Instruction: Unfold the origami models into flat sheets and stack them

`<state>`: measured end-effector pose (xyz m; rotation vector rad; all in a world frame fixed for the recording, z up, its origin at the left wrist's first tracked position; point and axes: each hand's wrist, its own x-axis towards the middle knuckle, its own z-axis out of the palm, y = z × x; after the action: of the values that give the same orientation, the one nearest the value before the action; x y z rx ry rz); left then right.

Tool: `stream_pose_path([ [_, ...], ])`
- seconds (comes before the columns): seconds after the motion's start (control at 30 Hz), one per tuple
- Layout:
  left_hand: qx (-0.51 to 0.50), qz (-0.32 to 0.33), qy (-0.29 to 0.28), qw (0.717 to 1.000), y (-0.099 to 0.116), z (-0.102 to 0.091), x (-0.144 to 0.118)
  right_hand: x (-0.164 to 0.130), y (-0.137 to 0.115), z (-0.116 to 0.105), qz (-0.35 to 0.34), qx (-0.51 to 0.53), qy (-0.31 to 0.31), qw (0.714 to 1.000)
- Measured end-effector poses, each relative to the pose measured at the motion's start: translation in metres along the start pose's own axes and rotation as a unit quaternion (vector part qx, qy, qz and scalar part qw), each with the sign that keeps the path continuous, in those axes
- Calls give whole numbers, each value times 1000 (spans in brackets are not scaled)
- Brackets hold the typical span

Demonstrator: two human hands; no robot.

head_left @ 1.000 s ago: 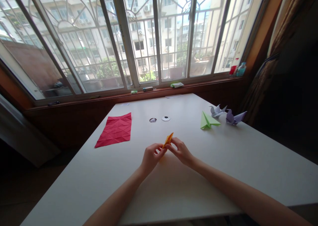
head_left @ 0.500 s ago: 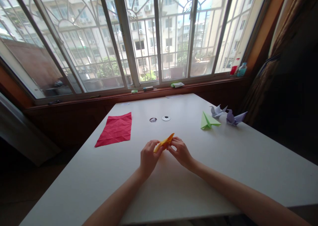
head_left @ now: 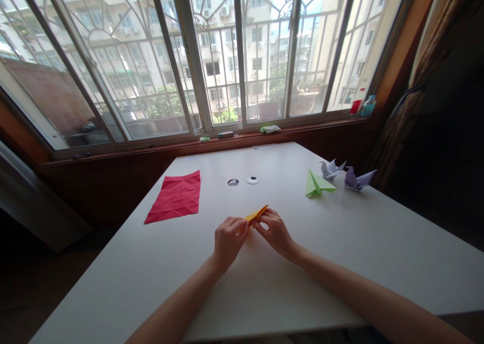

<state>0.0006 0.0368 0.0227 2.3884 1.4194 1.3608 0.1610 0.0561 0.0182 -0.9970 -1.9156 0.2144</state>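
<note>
A small folded piece of orange paper (head_left: 257,214) is pinched between both of my hands just above the white table (head_left: 340,243). My left hand (head_left: 228,240) grips its near left end with curled fingers. My right hand (head_left: 275,230) holds its right side between thumb and fingertips. The paper's pointed tip sticks out toward the window, lying nearly flat.
A creased red paper sheet (head_left: 176,196) lies at the left. A green folded paper plane (head_left: 316,183) and two lilac paper birds (head_left: 331,169) (head_left: 357,179) sit at the right. Two small round discs (head_left: 243,181) rest mid-table. Small items line the windowsill (head_left: 264,134).
The orange paper has tipped down from a steep upright angle to almost level, while both hands stayed in place and kept hold of it.
</note>
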Motion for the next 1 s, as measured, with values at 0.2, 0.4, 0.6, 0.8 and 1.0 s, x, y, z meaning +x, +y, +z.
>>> stream_pose_path([
  [0.2, -26, -11, -6, 1000, 0, -4, 3, 1, -2, -1, -9, -11, -5, 1000],
  [0.4, -108, -60, -13, 992, 2, -10, 9, 4, -2, -6, -10, -23, -2, 1000],
  [0.6, -209, -122, -43, 969, -5, -10, 13, 5, -1, -9, 0, -33, 1, 999],
  [0.8, -300, -182, -86, 932, -15, -4, 15, 6, 5, -11, 14, -30, 1, 999],
  [1.0, -328, -203, -106, 917, -15, -3, 17, 6, 6, -10, 24, 9, -24, 999],
])
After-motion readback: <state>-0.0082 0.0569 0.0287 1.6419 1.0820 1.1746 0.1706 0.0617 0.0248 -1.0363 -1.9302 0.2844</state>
